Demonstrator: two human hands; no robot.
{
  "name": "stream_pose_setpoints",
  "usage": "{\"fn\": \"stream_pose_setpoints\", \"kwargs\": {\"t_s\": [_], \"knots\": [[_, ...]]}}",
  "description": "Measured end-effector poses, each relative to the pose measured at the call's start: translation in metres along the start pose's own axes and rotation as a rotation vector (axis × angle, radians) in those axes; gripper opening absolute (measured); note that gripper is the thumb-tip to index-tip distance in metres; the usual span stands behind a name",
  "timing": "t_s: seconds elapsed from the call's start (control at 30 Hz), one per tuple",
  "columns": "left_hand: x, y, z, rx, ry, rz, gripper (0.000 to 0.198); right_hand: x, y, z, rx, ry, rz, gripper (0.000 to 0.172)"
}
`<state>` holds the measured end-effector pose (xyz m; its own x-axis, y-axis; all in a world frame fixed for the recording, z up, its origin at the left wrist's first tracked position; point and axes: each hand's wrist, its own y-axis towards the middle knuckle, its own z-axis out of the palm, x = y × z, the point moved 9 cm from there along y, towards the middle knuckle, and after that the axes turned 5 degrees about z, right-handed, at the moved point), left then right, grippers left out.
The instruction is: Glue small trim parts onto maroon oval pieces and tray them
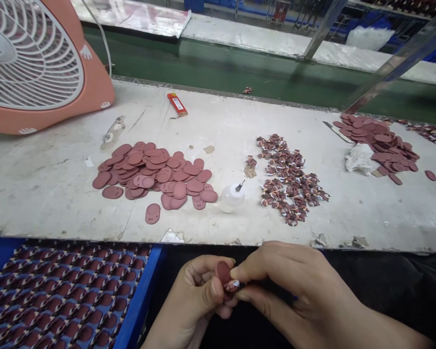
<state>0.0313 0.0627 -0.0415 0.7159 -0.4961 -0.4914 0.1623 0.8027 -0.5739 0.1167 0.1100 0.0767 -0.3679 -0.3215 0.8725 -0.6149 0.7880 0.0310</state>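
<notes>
My left hand is closed, pinching a flat maroon oval disc between thumb and fingers in front of the table edge. My right hand is closed too, its thumb and forefinger on a small maroon-and-white figurine pressed up against the disc. Fingers cover much of the figurine. Beyond the hands, a pile of matching oval discs lies to the left, some with small holes. A cluster of small dark figurines spreads to the right. Between them stands a clear squeeze bottle with a thin needle tip.
At lower left, a blue tray holds rows of discs with figurines on them. An orange fan stands at far left. A red lighter, a second disc pile, crumpled tissue and a thin blade lie farther back.
</notes>
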Motion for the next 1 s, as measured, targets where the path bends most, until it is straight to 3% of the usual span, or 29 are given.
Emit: {"fn": "stream_pose_setpoints", "kwargs": {"t_s": [0.5,0.83,1.0], "knots": [[-0.004,-0.013,-0.003,-0.073,0.017,0.0,0.033,0.007,-0.006,0.007,-0.016,-0.055,-0.102,0.016],[0.0,-0.002,-0.006,0.068,-0.041,-0.001,0.035,0.006,0.001,0.012,0.03,-0.036,-0.073,0.021],[0.007,0.002,-0.012,0.126,-0.164,-0.04,0.029,0.008,-0.001,-0.006,-0.142,-0.12,-0.112,0.038]]}}
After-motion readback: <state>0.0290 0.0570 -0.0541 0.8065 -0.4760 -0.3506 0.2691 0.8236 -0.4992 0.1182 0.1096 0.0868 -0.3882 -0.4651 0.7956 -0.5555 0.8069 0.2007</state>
